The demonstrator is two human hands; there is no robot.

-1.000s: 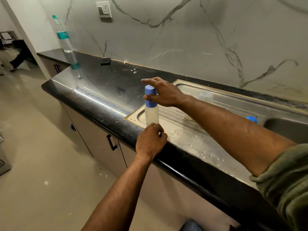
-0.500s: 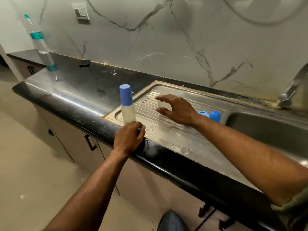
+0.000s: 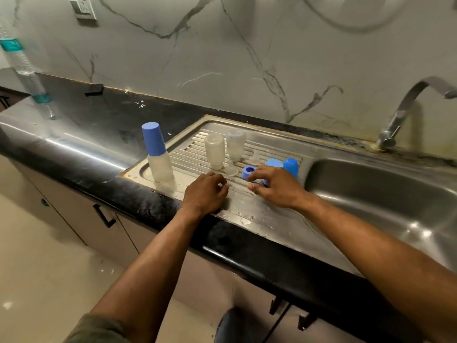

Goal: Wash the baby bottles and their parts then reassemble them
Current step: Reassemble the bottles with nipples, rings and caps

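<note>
A reassembled baby bottle with a blue cap stands at the left end of the steel drainboard. Two clear bottle bodies stand upside down on the ribs. A clear nipple lies in front of them, with another further back. A blue collar ring and two blue caps sit near the basin. My right hand curls over a blue ring piece, fingertips at the collar ring. My left hand rests on the drainboard with fingers curled, holding nothing.
The sink basin lies to the right under a curved tap. A plastic water bottle stands far left on the black counter. Cabinet doors with handles are below the counter edge.
My right hand let go of the capped bottle, passed over the clear bottles and came down on the blue ring pieces. My left hand slid right along the drainboard. The view swung right.
</note>
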